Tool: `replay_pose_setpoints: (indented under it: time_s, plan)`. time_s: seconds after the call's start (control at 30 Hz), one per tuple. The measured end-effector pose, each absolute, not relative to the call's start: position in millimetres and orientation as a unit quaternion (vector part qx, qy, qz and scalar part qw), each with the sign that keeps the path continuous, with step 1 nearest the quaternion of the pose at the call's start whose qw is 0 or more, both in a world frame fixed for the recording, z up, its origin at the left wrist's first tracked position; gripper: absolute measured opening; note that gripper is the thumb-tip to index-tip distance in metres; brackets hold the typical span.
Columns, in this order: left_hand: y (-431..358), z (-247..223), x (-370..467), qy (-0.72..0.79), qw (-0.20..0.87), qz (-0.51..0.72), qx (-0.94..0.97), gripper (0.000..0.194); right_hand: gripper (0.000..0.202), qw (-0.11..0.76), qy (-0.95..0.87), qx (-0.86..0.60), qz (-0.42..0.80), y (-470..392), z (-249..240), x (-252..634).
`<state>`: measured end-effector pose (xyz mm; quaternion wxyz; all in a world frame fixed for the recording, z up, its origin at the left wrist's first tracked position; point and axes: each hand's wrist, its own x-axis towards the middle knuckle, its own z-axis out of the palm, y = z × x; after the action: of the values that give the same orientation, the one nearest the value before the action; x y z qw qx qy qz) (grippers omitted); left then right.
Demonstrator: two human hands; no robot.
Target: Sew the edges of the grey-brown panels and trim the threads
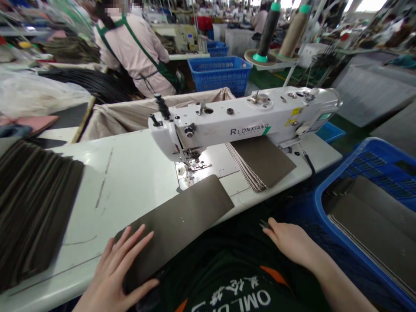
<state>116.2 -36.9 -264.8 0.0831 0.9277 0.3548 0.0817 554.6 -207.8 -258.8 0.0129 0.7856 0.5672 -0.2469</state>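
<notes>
My left hand (121,264) lies with fingers spread on the near left end of a flat grey-brown panel (182,216). That panel rests at the table's front edge, its far end close to the needle area of a white sewing machine (234,121). Over my lap, to the right, my right hand (287,238) is closed around a small metal tool (264,224); only its tip shows, so its kind is unclear. A stack of similar panels (264,160) sits under the machine arm.
A thick row of dark panels (32,208) stands on the left of the white table (130,173). To the right, a blue basket (325,190) holds more panels. Behind are a cloth-lined bin (120,117), another blue basket (219,73), thread cones (269,30) and a person in an apron (136,47).
</notes>
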Motion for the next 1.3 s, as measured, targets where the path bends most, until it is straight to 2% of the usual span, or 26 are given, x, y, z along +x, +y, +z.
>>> replay_pose_setpoints:
  time_s: [0.07, 0.17, 0.23, 0.3, 0.37, 0.47, 0.53, 0.73, 0.93, 1.1, 1.3]
  plan:
    - [-44.5, -274.2, 92.8, 0.374, 0.071, 0.051, 0.923, 0.086, 0.02, -0.058, 0.58, 0.771, -0.257, -201.7, -247.6, 550.5]
    - [-48.1, -283.6, 76.8, 0.379, 0.091, 0.064, 0.919, 0.063, 0.023, -0.18, 0.618, 0.724, -0.25, -174.6, -240.4, 522.6]
    - [-47.3, -276.8, 81.2, 0.367, 0.129, 0.119, 0.913, 0.053, 0.038, -0.216, 0.657, 0.683, -0.237, -152.9, -243.5, 498.0]
    - [-47.0, -257.5, 94.7, 0.357, 0.175, 0.189, 0.898, 0.043, 0.047, -0.216, 0.699, 0.643, -0.224, -134.0, -247.9, 476.7]
    - [-48.7, -230.7, 111.9, 0.353, 0.221, 0.242, 0.876, 0.032, 0.039, -0.219, 0.729, 0.612, -0.213, -120.6, -247.5, 462.6]
    - [-52.6, -190.1, 133.2, 0.451, 0.226, 0.303, 0.809, 0.02, 0.024, -0.257, 0.736, 0.58, -0.236, -112.2, -233.2, 454.4]
    - [-53.9, -168.1, 141.8, 0.506, 0.238, 0.325, 0.762, 0.021, 0.016, -0.271, 0.725, 0.563, -0.29, -113.7, -219.1, 452.8]
    - [-48.6, -131.1, 155.2, 0.497, 0.354, 0.353, 0.709, 0.023, 0.023, -0.269, 0.668, 0.509, -0.472, -128.6, -201.8, 442.7]
    - [-48.0, -118.7, 161.8, 0.495, 0.415, 0.323, 0.692, 0.024, 0.026, -0.274, 0.628, 0.5, -0.53, -134.1, -212.0, 436.4]
    - [-53.0, -113.5, 164.5, 0.49, 0.422, 0.303, 0.7, 0.021, 0.026, -0.273, 0.651, 0.521, -0.48, -128.8, -192.4, 441.4]
    - [-60.5, -113.1, 188.2, 0.446, 0.403, 0.257, 0.757, 0.026, 0.024, -0.323, 0.711, 0.563, -0.27, -116.1, -143.4, 429.2]
